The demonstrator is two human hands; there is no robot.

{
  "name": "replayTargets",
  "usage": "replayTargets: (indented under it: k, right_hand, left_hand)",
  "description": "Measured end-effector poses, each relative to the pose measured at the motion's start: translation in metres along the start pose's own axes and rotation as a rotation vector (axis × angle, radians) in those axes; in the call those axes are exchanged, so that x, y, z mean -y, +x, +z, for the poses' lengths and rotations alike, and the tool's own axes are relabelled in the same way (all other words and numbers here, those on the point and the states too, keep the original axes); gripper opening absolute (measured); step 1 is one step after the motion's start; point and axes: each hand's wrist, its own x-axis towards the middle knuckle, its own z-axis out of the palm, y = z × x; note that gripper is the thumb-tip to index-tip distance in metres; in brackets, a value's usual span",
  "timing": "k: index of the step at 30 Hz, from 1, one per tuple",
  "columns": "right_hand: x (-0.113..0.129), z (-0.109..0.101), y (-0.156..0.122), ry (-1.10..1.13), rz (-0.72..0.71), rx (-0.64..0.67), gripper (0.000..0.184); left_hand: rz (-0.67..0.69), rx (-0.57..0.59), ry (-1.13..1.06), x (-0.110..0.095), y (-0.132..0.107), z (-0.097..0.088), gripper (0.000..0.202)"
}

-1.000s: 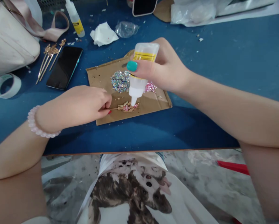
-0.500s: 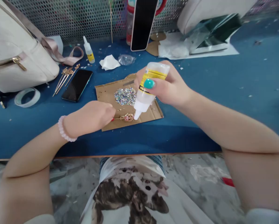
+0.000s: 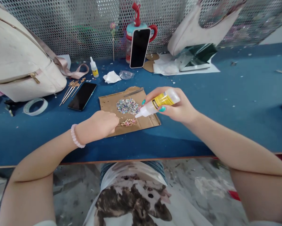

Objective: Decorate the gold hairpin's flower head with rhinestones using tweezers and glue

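My left hand (image 3: pixel 100 124) is closed on the thin stem of a gold hair stick (image 3: pixel 128 122). The ornate head, set with pink and clear stones, lies over a piece of cardboard (image 3: pixel 104 105). My right hand (image 3: pixel 182 108) grips a clear glue bottle (image 3: pixel 164 99) with a yellow label, tilted so its white nozzle points down and left. The tip sits just above the right end of the ornament, seemingly apart from it. Behind the ornament is a pile of glittering rhinestones (image 3: pixel 128 106). Metal tweezers (image 3: pixel 133 91) rest along the cardboard's far edge.
Several gold hair sticks (image 3: pixel 71 89) lie left of a dark phone (image 3: pixel 82 95), near a tape roll (image 3: pixel 35 106) and a white backpack (image 3: pixel 25 69). A smaller glue bottle (image 3: pixel 94 67), crumpled tissue (image 3: pixel 111 77) and an upright phone (image 3: pixel 139 47) before a cup stand further back.
My right hand has tipped the glue bottle from steep to nearly level, its nozzle lifting away from the ornament. My left hand keeps hold of the hair stick. The view has tilted up.
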Motion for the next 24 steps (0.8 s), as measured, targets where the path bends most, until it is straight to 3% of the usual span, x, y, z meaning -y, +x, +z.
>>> replayTargets:
  k: [9,19,24]
  right_hand:
    - [-0.033,-0.012,-0.017,0.015,0.120,-0.113,0.037]
    - [-0.030,-0.010,-0.020,0.021,0.149,-0.113,0.046]
    - [-0.032,-0.012,-0.020,-0.034,0.136,-0.150,0.041]
  left_hand:
    - [0.009,-0.018,0.003,0.002,0.000,0.000,0.018]
    - [-0.022,-0.089,0.078,0.003,0.006,0.003,0.014]
    - [-0.086,-0.130,0.171,0.001,0.008,0.002,0.020]
